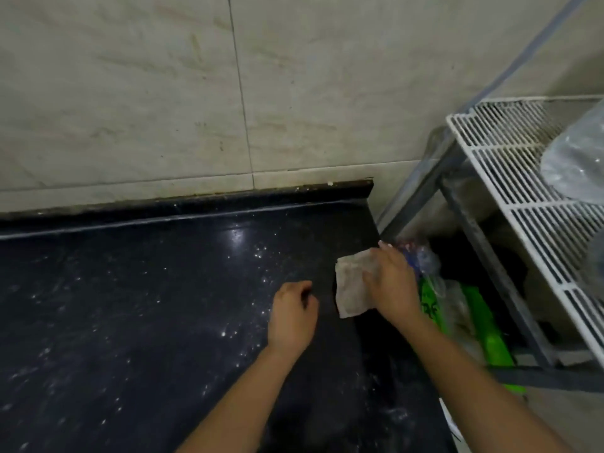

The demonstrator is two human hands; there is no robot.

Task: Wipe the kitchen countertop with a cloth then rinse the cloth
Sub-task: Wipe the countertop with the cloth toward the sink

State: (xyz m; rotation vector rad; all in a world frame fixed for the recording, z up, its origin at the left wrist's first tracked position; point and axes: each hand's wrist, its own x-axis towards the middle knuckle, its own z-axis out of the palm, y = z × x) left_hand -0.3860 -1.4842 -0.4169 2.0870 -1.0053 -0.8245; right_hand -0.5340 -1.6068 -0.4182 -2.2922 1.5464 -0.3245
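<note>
The dark worktop (130,305) runs along the tiled wall, dusted with white specks across most of its surface, so the wiping looks barely begun. Just off its right edge stands a white wire rack (510,178); its top shelf carries a clear plastic bag (575,165), contents unclear. Lower down sit a green packet (474,322) and crumpled clear bags. The cloth (351,286) lies folded flat at the worktop's right edge, probably the starting point for a stroke leftward. The right hand (392,282) presses it down with fingers spread flat. The left hand (292,313) is loosely curled, holding nothing, beside the cloth. No sink is in view.
</note>
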